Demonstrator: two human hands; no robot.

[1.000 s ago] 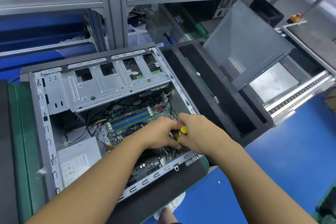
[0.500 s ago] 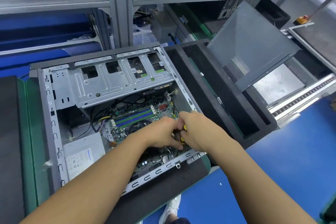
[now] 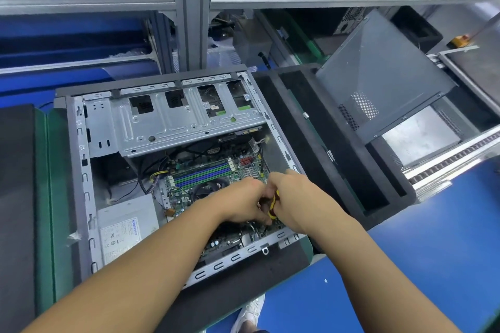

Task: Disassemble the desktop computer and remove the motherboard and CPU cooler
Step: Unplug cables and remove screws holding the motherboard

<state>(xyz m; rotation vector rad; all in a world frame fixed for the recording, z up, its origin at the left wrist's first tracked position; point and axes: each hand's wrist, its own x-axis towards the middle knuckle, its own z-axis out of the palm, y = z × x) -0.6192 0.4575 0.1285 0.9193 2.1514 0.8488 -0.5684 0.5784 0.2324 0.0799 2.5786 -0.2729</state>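
An open desktop case (image 3: 81,159) lies on its side on a green mat. Inside, the green motherboard (image 3: 205,170) shows blue and green memory slots, and part of the black CPU cooler fan (image 3: 205,188) peeks out above my left wrist. My right hand (image 3: 297,200) grips a yellow-and-black screwdriver (image 3: 272,204) over the board's lower right part. My left hand (image 3: 243,203) curls its fingers around the same tool just beside it. The tool's tip is hidden by the fingers.
A silver power supply (image 3: 127,224) sits at the case's lower left, a metal drive cage (image 3: 173,121) across its top. A black foam tray (image 3: 338,159) lies right of the case, with the grey side panel (image 3: 384,73) leaning beyond it. Aluminium frame post (image 3: 189,8) behind.
The view shifted slightly, so the case sits a little further right in frame. Both hands stay together on the screwdriver at the same spot on the board.
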